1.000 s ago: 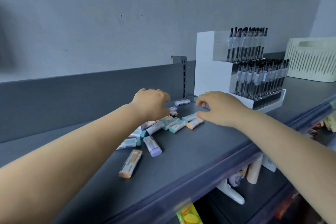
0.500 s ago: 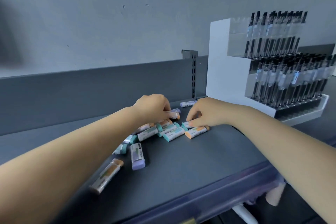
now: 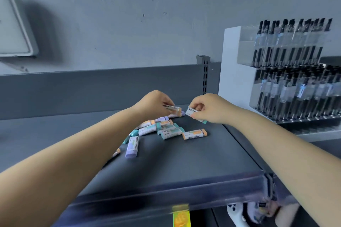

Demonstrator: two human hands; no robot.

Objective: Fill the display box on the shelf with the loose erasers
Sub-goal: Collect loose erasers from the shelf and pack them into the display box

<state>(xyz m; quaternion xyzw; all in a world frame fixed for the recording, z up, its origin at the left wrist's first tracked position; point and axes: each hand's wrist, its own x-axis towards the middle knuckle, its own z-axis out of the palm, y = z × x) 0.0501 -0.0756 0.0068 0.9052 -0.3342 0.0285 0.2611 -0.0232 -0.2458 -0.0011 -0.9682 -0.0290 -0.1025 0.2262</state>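
Several loose erasers in paper sleeves, teal, orange and purple, lie scattered on the dark grey shelf. My left hand pinches an orange eraser just above the back of the pile. My right hand pinches a teal eraser lifted off the shelf, a little right of the pile. An orange eraser lies alone at the pile's right and a purple eraser at its front left. No display box for erasers is in view.
A white tiered stand of black pens fills the shelf's right side, close behind my right arm. The shelf's grey back panel and slotted upright stand behind the pile. A white box hangs on the wall at far left. Goods sit under the shelf.
Both hands closed in on the pile and each has lifted an eraser off the shelf. The view swung left, so the pen stand slid to the right edge.
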